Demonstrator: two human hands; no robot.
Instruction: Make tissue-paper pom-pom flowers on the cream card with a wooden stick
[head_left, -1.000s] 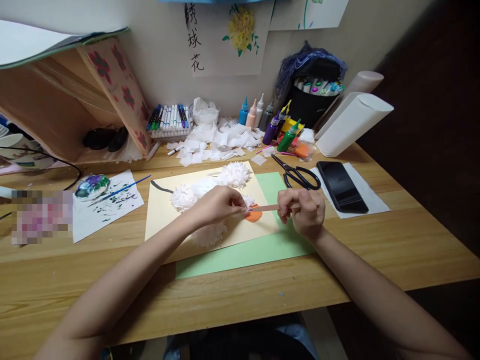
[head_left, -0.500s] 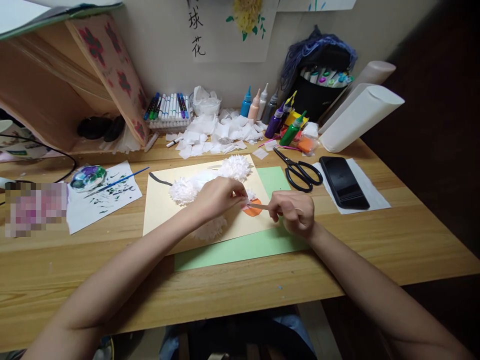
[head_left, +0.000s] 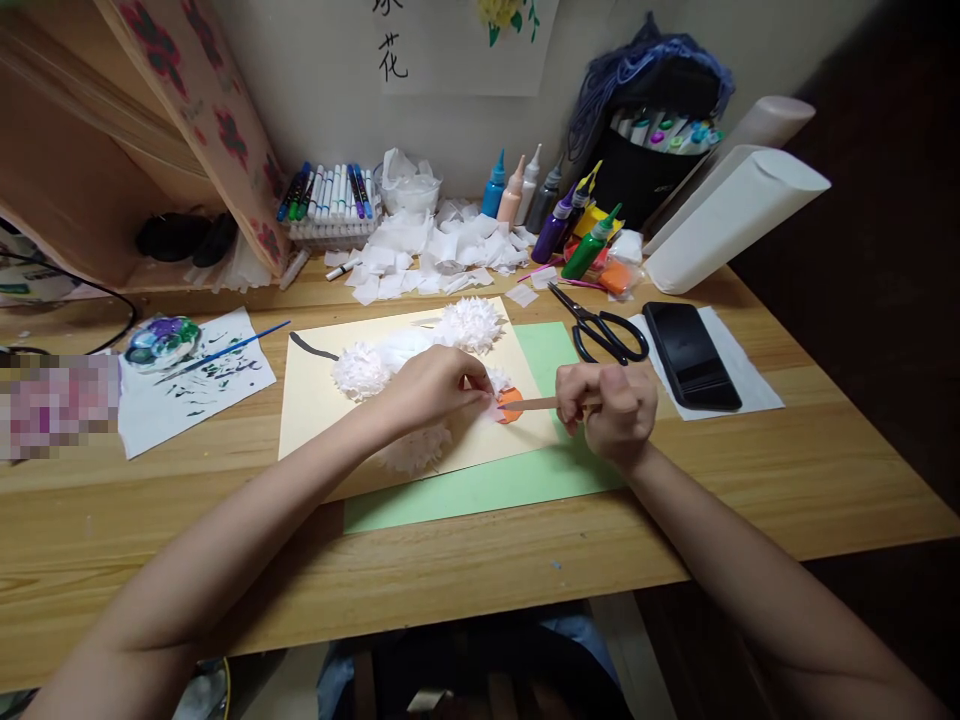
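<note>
Nearest is the bench [head_left: 322,590], on which a green sheet [head_left: 450,508] lies partly under a cream sheet [head_left: 311,430]. Over the cream sheet, a thin stick [head_left: 536,404] points leftward, its tip at a small tissue [head_left: 492,410]. The stick looks light and stiff, best held by its shaft; the tissue is probably soft and easily torn, so a gentle pinch at its edge is suitable. The right hand [head_left: 611,410] is curled around the stick's other end. The left hand [head_left: 450,385], arched with fingers downward, seems to pinch the tissue, near an orange piece [head_left: 511,394]. Farther are scissors [head_left: 583,316], then white scraps [head_left: 457,245].
</note>
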